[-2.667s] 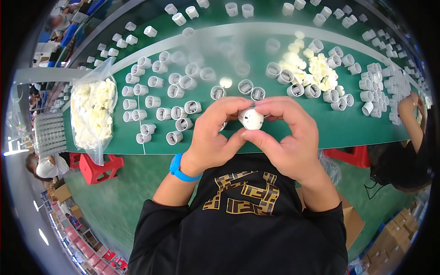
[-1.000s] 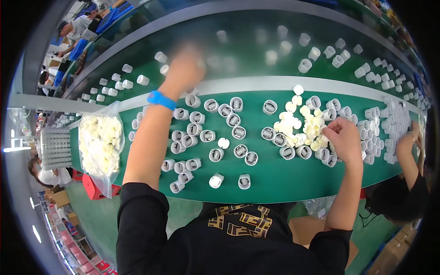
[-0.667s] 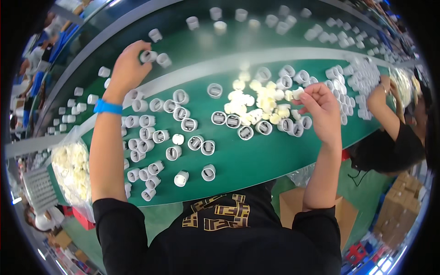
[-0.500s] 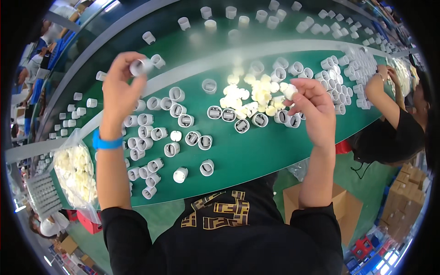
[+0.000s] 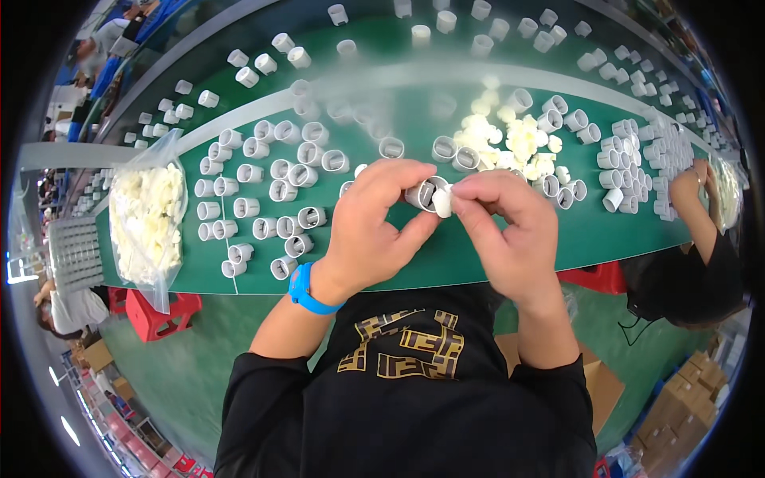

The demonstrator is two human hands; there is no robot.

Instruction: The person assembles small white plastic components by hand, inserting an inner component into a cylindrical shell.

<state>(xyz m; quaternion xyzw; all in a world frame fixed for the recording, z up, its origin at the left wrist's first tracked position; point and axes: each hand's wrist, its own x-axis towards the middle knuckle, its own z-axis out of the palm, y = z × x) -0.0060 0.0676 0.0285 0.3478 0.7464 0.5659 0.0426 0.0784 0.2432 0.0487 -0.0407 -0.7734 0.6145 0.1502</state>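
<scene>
Over the middle of the green table (image 5: 446,275), my left hand (image 5: 374,223) is closed round a white plastic cup (image 5: 419,196) with dark parts inside, its open end tilted toward my right hand. Between thumb and fingertips, my right hand (image 5: 514,231) pinches a small white cap (image 5: 442,202) right at the cup's rim. Whether the cap sits in the cup or only touches it, I cannot tell. Beyond my hands lies a loose pile of cream-white caps (image 5: 522,139). Several similar cups (image 5: 302,175) stand and lie to the left of my left hand.
A clear bag of caps (image 5: 147,223) lies at the table's left end. More cups (image 5: 621,159) are grouped at the right, near another person's arm (image 5: 697,203). A pale rail (image 5: 263,111) divides the table from a belt carrying scattered cups (image 5: 299,56). Red stools (image 5: 163,315) stand below.
My left hand has come from beside the rail back to the middle with the cup. My right hand has moved inward and nearer me with the cap, so the two pieces now meet.
</scene>
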